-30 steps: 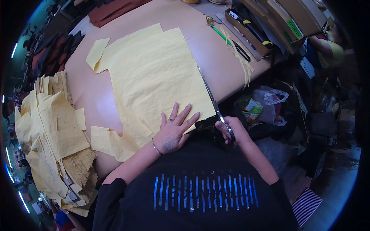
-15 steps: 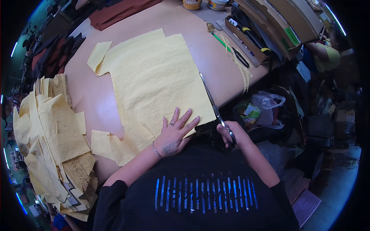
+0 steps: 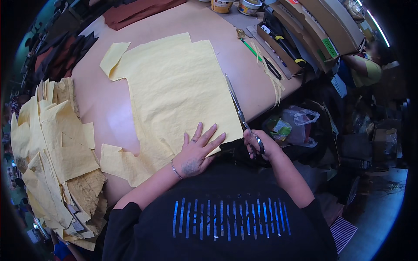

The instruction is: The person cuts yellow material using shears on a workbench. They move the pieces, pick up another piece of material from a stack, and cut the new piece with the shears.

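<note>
A large pale yellow sheet [image 3: 174,87], fabric or leather by its look, lies spread over the table in front of me. My left hand [image 3: 198,148] rests flat on its near right part, fingers spread. Scissors [image 3: 237,106] are in my right hand [image 3: 260,145], which is wrapped around their handles just off the table edge. Their long blades lie along the sheet's right edge and point away from me. Whether the blades bite into the sheet is hard to make out.
A tall pile of yellow pieces [image 3: 58,148] stands at the left. Toward the back right are thin yellow strips [image 3: 272,78], a green stick [image 3: 252,48], a cardboard tray of tools [image 3: 278,45] and tubs [image 3: 222,5]. Reddish-brown material [image 3: 139,13] lies at the back. Another person [image 3: 368,69] is at far right.
My right hand with the scissors has moved slightly away from me along the sheet's right edge. My left hand stays in place on the sheet. The view has shifted a little.
</note>
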The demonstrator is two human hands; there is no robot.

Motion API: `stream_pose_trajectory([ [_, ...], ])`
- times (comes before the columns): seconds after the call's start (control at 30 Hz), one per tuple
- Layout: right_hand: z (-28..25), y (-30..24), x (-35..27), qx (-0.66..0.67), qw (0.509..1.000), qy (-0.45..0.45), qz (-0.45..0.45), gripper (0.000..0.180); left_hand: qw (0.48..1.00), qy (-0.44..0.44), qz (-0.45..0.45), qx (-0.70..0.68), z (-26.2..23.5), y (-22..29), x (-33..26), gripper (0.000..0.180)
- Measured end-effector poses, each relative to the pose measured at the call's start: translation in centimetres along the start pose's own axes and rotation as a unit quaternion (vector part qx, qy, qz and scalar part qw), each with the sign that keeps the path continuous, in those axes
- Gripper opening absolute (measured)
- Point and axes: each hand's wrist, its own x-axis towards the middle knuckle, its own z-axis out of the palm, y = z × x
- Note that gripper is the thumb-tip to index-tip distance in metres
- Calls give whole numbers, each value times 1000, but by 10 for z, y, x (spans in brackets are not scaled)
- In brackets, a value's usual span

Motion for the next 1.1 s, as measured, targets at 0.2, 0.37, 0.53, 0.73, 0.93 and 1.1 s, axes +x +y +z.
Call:
stream_pose_trajectory([
  [0.2,4,10,-5,-22,999,23,16,71,1000,3,4,-14,-1,-2,-1,63],
  [0.37,7,3,3,-14,999,34,2,71,1000,0,11,-23,-1,-3,-3,63],
  [0.53,10,1,4,3,999,42,-4,68,1000,-6,13,-20,-2,-4,-4,63],
  [0.73,14,2,1,10,998,57,-14,65,1000,-4,20,-19,-2,-4,-6,63],
  [0.93,17,7,-2,4,997,73,-24,65,1000,-12,18,-13,-4,-4,-5,63],
  [1.1,18,11,-2,6,996,88,-27,62,1000,-11,19,-12,-3,-4,-5,63],
])
